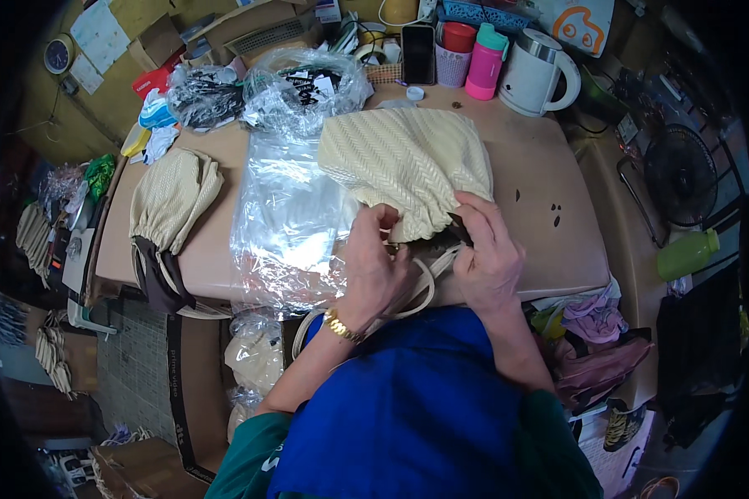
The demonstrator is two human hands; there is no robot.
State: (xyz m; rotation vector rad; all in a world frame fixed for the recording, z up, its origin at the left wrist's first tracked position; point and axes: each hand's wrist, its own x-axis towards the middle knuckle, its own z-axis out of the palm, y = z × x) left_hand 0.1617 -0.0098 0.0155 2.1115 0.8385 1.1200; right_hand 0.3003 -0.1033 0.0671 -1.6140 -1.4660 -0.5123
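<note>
A cream bag (pixel 408 158) is held over the table (pixel 549 258), at twelve o'clock from both hands. Its gathered mouth is gripped near six o'clock by the bent fingers of the left hand (pixel 380 262) and pinched between four and five by the right hand (pixel 487 258). From the bag, a second bag (pixel 175 200) is seen at nine o'clock, plastic sleeves (pixel 279 200) at eight, a kettle (pixel 533 75) at two.
</note>
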